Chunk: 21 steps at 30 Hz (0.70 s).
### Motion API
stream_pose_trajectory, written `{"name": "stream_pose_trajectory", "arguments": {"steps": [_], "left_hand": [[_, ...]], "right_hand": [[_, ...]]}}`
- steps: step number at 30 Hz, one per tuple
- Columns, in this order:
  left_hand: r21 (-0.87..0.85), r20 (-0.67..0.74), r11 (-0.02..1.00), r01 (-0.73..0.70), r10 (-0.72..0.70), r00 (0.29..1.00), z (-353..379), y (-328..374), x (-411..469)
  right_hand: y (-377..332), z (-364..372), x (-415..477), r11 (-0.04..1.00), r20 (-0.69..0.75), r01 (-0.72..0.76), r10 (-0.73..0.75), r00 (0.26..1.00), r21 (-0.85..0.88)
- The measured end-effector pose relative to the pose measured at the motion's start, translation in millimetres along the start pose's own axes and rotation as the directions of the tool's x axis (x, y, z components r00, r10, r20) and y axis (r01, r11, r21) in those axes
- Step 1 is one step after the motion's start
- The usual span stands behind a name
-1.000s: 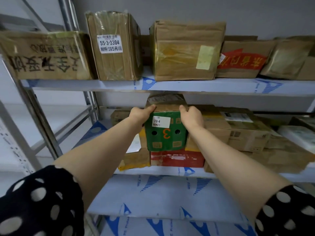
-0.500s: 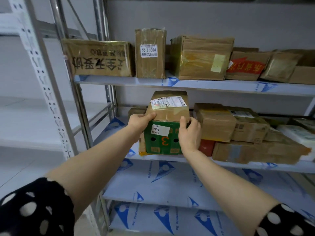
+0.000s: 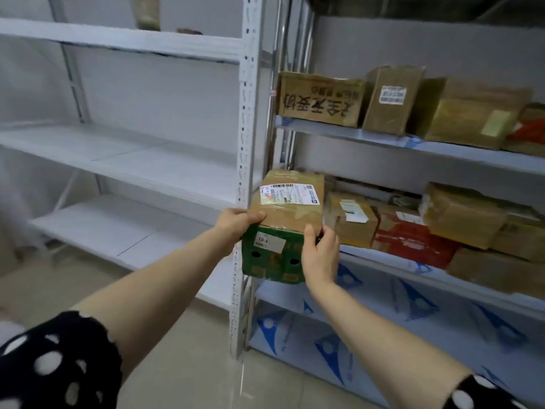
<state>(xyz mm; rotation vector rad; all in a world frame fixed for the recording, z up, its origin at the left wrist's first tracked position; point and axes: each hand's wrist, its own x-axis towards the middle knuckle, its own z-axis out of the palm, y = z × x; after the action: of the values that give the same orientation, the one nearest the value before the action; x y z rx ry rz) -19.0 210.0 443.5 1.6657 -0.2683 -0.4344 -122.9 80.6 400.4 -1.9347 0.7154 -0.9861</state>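
At nine o'clock stands a white rack (image 3: pixel 118 160); at three o'clock a second rack (image 3: pixel 442 156) carries brown cartons (image 3: pixel 320 98). Between them, near the centre, the box (image 3: pixel 283 231), green with a brown taped top, is in the air in front of the post (image 3: pixel 245 143), clear of the shelves. On its nine o'clock side the left hand (image 3: pixel 236 224) grips it, with the thumb (image 3: pixel 257 216) bent over the top edge and the other fingers hidden behind. At its three o'clock corner the right hand (image 3: pixel 321 252) holds it, with the thumb raised along the front and the fingers curled round the side.

Green box (image 3: pixel 272 256), brown taped top; black white-dotted sleeves (image 3: pixel 59 361).
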Motion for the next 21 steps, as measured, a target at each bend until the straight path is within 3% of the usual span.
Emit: {"name": "stream_pose_trajectory", "arguments": {"steps": [5, 9, 16, 21], "left_hand": [[-0.017, -0.198, 0.999, 0.034, -0.036, 0.979, -104.1, -30.0, -33.5], [-0.075, -0.384, 0.992, 0.106, -0.127, 0.914, -180.6, -62.5, -64.5], [-0.181, -0.61, 0.965, 0.191, -0.262, 0.747, -297.8, -110.4, -116.0], [-0.268, -0.722, 0.935, 0.23, -0.353, 0.595, -371.9, -142.5, -140.6]], "right_hand": [[-32.3, 82.7, -49.8, 0.998, 0.225, 0.023, -0.035, 0.974, 0.057], [-58.8, 150.4, -98.4, 0.997, 0.405, 0.043, -0.066, 0.912, 0.065], [-104.3, 256.4, -188.3, 0.994, 0.694, -0.013, -0.069, 0.717, 0.113], [-128.1, 338.0, -242.4, 0.99, 0.846, -0.041, -0.092, 0.526, 0.134]]}}
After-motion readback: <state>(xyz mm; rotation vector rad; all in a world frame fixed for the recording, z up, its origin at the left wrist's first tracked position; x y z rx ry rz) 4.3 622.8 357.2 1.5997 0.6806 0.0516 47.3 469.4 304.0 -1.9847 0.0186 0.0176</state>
